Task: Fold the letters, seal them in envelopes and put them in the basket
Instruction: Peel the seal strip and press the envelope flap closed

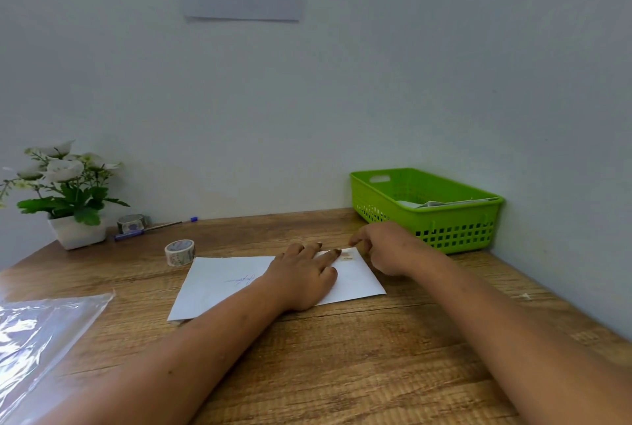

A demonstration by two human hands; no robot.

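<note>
Head-worn view looks forward and down, close over the table (pixel 342 356).

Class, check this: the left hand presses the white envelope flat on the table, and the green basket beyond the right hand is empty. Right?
Not quite: the head view shows white papers in the basket. The left hand does press the envelope flat on the table, the basket beyond the right hand.

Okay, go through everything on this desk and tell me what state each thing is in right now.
envelope: lying flat, pen mark facing up.
tape piece: on the envelope's far edge.
left hand: flat, pressing the envelope.
right hand: fingers curled at the tape piece, grip unclear.
basket: upright, papers inside.
tape roll: lying flat, untouched.
</note>
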